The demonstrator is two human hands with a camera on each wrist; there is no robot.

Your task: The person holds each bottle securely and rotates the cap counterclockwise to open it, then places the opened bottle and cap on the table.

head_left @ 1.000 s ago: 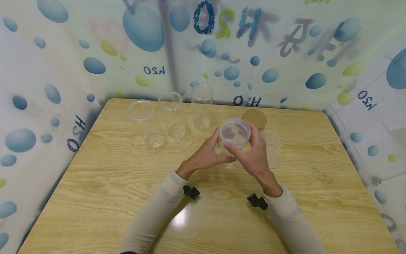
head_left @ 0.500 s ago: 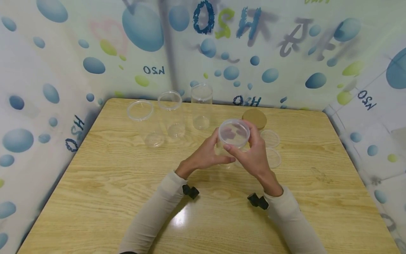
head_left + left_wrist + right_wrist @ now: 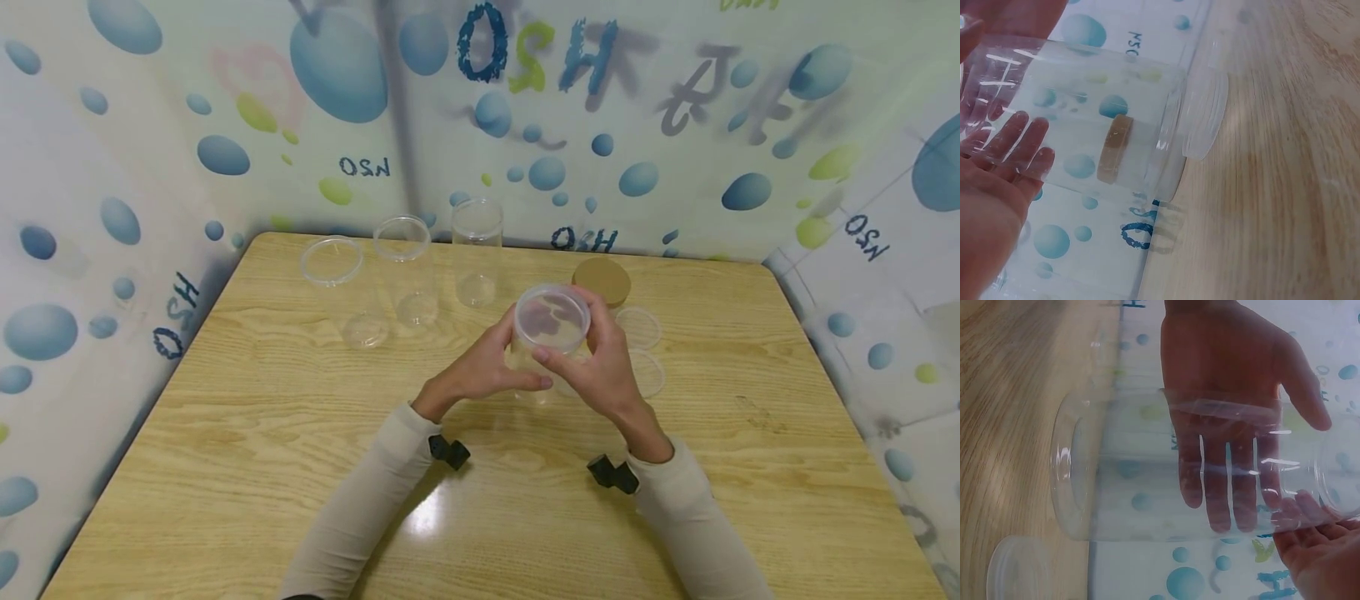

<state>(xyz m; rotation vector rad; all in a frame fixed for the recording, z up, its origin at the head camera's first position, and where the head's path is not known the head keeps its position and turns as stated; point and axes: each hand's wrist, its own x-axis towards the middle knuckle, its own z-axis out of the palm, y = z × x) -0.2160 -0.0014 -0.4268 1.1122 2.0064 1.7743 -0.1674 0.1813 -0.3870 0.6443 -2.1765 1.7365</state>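
A clear plastic jar (image 3: 531, 367), topped by a translucent lid (image 3: 552, 317), stands upright between both hands above the table. My right hand (image 3: 603, 367) grips it near the top, thumb at the lid's front edge and fingers at the far side. Lower down, my left hand (image 3: 483, 360) lies against the jar's left side. Through the jar wall (image 3: 1141, 481) in the right wrist view, the left fingers (image 3: 1216, 475) look straight, and the thumb is spread away from them. In the left wrist view, the jar (image 3: 1079, 119) lies across the picture, its base above the table.
Three clear open jars (image 3: 333, 275) (image 3: 405, 267) (image 3: 477, 250) stand at the back left. Flat translucent lids (image 3: 639, 327) (image 3: 647, 372) lie right of the hands. A brown round disc (image 3: 602, 282) is behind them; what it rests on is hidden. A printed curtain (image 3: 675, 158) borders the table.
The lidded jar has shifted very slightly left and toward me. My left thumb has drawn back a little from the right hand. The other jars and lids have not moved.
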